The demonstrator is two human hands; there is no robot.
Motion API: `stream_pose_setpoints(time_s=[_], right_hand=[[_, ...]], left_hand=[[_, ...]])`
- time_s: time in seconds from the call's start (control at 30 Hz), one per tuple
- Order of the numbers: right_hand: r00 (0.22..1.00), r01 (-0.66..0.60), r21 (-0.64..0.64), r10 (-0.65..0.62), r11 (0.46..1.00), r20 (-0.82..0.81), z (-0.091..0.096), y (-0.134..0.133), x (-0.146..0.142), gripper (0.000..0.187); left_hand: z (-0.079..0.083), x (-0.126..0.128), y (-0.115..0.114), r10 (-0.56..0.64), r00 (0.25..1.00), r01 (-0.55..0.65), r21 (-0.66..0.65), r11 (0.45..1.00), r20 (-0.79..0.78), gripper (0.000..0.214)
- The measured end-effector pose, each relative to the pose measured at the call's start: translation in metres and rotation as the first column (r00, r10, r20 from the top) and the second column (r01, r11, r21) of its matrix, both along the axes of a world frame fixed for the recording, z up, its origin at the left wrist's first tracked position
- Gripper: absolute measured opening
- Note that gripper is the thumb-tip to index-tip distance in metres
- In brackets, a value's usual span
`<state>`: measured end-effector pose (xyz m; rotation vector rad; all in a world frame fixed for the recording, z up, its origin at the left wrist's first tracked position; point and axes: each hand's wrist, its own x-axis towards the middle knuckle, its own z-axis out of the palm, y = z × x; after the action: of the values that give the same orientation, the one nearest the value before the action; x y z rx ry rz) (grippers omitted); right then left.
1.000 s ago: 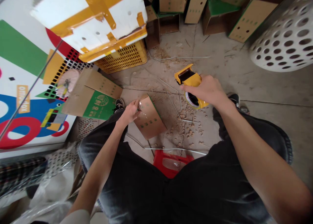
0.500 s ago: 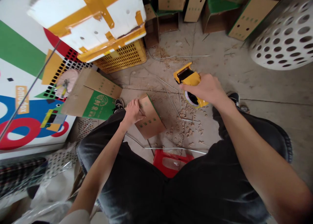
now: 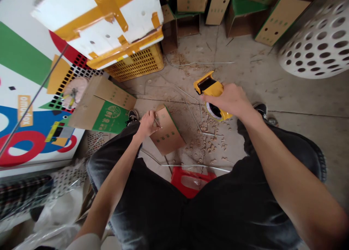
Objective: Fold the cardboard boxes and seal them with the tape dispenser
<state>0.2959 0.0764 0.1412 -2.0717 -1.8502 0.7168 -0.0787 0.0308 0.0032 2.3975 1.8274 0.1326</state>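
My right hand (image 3: pixel 231 101) is wrapped around a yellow tape dispenser (image 3: pixel 209 85), held above the floor between my knees. Its open head points up and to the left, and a roll shows in its lower part. On the left, my left hand (image 3: pixel 148 124) grips the upper left side of a small brown cardboard box (image 3: pixel 170 133) with green print and green edges. The fingers bend over the seam along its face, where a small shiny bit shows near the fingertips. Part of the box's left side is hidden by the hand.
An open carton (image 3: pixel 109 113) stands by my left foot. Behind it, a taped foam box (image 3: pixel 109 20) rests on a yellow crate (image 3: pixel 136 64). More cartons (image 3: pixel 268 20) and a white perforated basket (image 3: pixel 321 42) stand at the back. Straps and brown scraps (image 3: pixel 212 144) litter the floor near a red stool (image 3: pixel 188 177).
The fingers of my left hand have drawn in slightly toward the left on the box. My right hand and the tape dispenser stay almost where they were.
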Motion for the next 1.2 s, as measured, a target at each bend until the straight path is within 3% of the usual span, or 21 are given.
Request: stream_pose_setpoints(time_s=[0.23, 0.73, 0.97, 1.2], right_hand=[[1.0, -0.002, -0.004, 0.002, 1.0, 0.013, 0.0, 0.0, -0.001, 0.059], [1.0, -0.011, -0.009, 0.012, 1.0, 0.011, 0.0, -0.001, -0.003, 0.058], [1.0, -0.016, 0.0, 0.016, 1.0, 0.015, 0.0, -0.001, -0.002, 0.061], [0.999, -0.026, 0.016, 0.026, 1.0, 0.021, -0.001, -0.001, -0.001, 0.061]], left_hand=[[-0.01, 0.004, -0.003, 0.063, 0.996, -0.062, 0.012, 0.998, -0.056, 0.1], [-0.003, 0.017, -0.01, 0.02, 0.994, -0.015, 0.05, 0.999, -0.108, 0.125], [0.001, 0.004, -0.001, -0.026, 0.995, 0.024, -0.024, 0.999, -0.101, 0.113], [0.002, -0.003, 0.001, -0.055, 0.996, 0.054, -0.018, 0.998, -0.071, 0.105]])
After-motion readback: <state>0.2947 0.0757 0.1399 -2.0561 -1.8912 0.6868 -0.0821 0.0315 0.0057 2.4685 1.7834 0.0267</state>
